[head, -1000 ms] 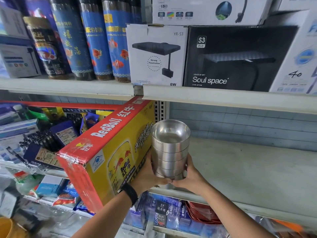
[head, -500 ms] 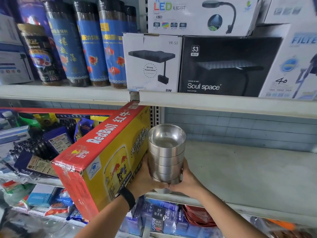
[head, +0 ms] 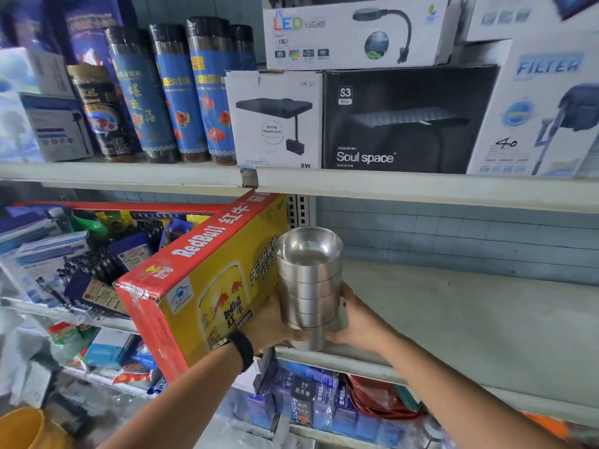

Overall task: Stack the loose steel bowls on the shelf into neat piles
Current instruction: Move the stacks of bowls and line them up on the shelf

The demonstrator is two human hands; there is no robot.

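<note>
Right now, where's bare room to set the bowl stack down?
Bare shelf board runs right from the bowl stack, between the tiled back wall and the front edge. Crowded: Red Bull box just left of the stack, packed goods beyond it; upper shelf full.

Your left hand (head: 275, 322) and right hand (head: 356, 315) grip the lower part of an upright, nested stack of steel bowls (head: 309, 280) from either side, its base at the front edge of the pale shelf (head: 453, 319). Just left of the stack, a red-and-yellow Red Bull carton (head: 201, 280) sits angled. Black wristband (head: 243, 348) on your left wrist; boxed aquarium lights (head: 405, 121) on the shelf above.
</note>
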